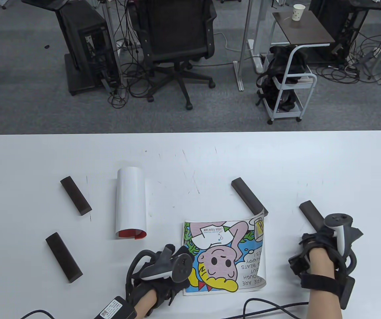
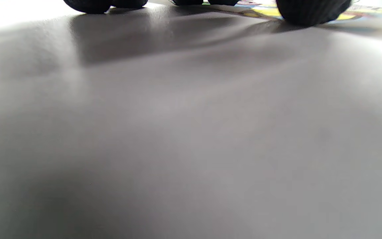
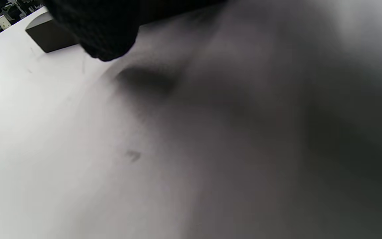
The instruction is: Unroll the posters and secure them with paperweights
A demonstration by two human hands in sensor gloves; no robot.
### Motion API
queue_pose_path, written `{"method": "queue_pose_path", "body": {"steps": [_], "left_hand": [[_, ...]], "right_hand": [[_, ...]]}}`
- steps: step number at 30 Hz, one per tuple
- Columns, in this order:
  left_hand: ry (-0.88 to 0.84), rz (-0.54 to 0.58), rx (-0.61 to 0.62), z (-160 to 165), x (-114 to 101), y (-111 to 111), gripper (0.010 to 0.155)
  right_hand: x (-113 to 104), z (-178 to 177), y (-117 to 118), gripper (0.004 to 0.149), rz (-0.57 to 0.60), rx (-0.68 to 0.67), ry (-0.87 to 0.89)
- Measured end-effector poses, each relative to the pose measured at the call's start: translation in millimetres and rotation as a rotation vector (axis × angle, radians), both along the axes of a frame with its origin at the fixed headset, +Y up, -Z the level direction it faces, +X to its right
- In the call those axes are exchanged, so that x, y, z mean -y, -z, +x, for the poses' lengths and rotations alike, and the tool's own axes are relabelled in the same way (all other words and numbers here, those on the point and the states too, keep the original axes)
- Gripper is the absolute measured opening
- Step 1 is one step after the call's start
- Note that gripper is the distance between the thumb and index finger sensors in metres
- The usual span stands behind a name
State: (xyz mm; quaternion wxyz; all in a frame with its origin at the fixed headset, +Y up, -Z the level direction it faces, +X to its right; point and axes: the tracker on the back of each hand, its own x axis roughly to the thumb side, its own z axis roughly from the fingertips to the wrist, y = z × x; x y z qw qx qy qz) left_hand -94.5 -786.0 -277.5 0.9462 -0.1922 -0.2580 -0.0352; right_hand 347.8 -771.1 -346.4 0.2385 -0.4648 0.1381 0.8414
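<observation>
An unrolled cartoon poster (image 1: 225, 256) lies flat at the table's front middle, and its far right corner curls up. My left hand (image 1: 168, 267) rests on the poster's left edge; in the left wrist view its fingertips (image 2: 310, 11) press down at the edge of the poster (image 2: 370, 10). A dark bar paperweight (image 1: 247, 196) lies at the curled corner. My right hand (image 1: 323, 244) covers the near end of a second bar (image 1: 311, 213); in the right wrist view a gloved finger (image 3: 104, 30) is against that bar (image 3: 50, 33). The grip is hidden.
A rolled white poster (image 1: 130, 203) with a red inner side lies left of centre. Two more dark bars (image 1: 75, 195) (image 1: 63, 257) lie at the left. Cables trail over the table's front edge. An office chair and carts stand beyond the far edge.
</observation>
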Motion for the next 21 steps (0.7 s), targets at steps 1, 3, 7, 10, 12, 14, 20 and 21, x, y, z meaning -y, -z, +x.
{"method": "queue_pose_path", "body": {"steps": [1,3,7,10,12,14,20,21], "left_hand": [[0.0,0.0,0.0,-0.1,0.0,0.0,0.069],[-0.001,0.0,-0.001,-0.1,0.0,0.0,0.069],[0.002,0.002,0.004,0.1,0.0,0.1,0.069],[-0.001,-0.002,0.0,-0.1,0.1,0.1,0.07],[0.0,0.002,0.002,-0.2,0.2,0.1,0.069],[-0.003,-0.002,-0.001,-0.3,0.4,0.1,0.069],[-0.002,-0.002,-0.002,-0.4,0.5,0.2,0.069],[-0.002,-0.002,-0.002,-0.4,0.5,0.2,0.069]], "right_hand": [[-3.0,-0.5,3.5,0.085,-0.015,0.016,-0.064],[-3.9,0.3,7.6,0.083,-0.064,0.047,-0.097],[-3.3,1.6,12.4,0.073,-0.08,0.087,-0.175],[-7.2,-0.1,13.8,0.071,-0.1,0.076,-0.211],[-8.3,-0.2,12.0,0.072,-0.082,0.069,-0.189],[-12.2,-2.4,7.5,0.072,-0.048,0.053,-0.19],[-48.3,-22.2,-8.1,0.072,0.083,-0.088,-0.166],[-57.7,-28.1,-10.1,0.072,0.114,-0.121,-0.169]]}}
